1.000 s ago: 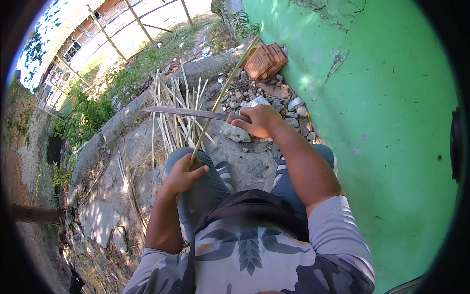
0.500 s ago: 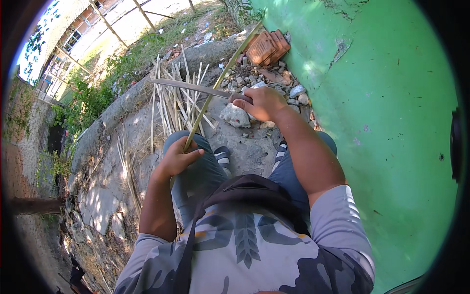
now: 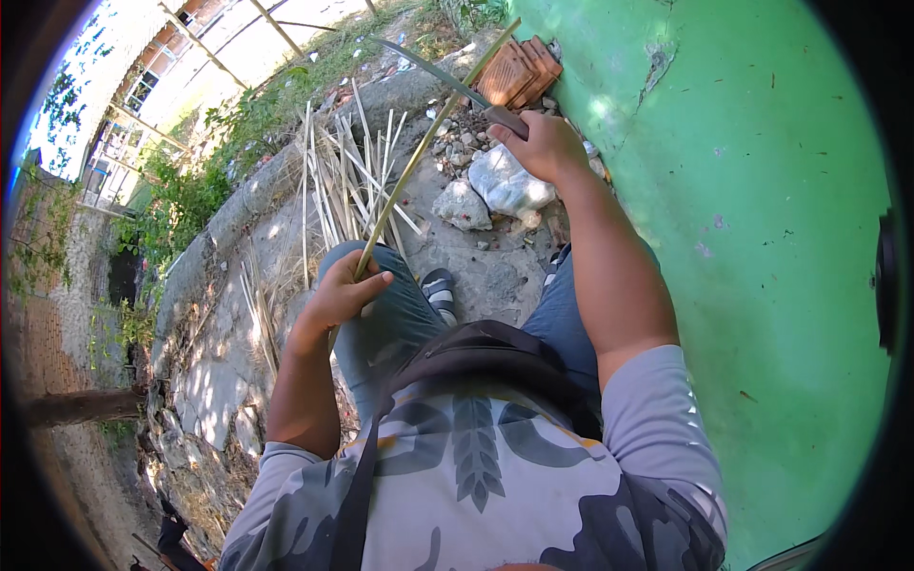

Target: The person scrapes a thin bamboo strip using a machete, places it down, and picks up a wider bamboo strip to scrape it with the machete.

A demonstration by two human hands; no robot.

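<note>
My left hand is closed round the lower part of a long thin bamboo strip, over my left knee. The strip slants away up and to the right, its far end near the stacked roof tiles. In my right hand is the brown handle of a machete, whose long curved blade points to the far left. The blade crosses the strip near the strip's far end; whether the two touch I cannot tell.
Several pale split strips lie in a heap on the ground beyond my left knee. Rubble, a white plastic bag and orange roof tiles lie ahead. A green wall stands close on my right, a low concrete kerb at left.
My right hand has moved the machete farther out and slightly right along the strip, its blade tip swinging up and away. My left hand has stayed almost still. The white bag now shows more fully.
</note>
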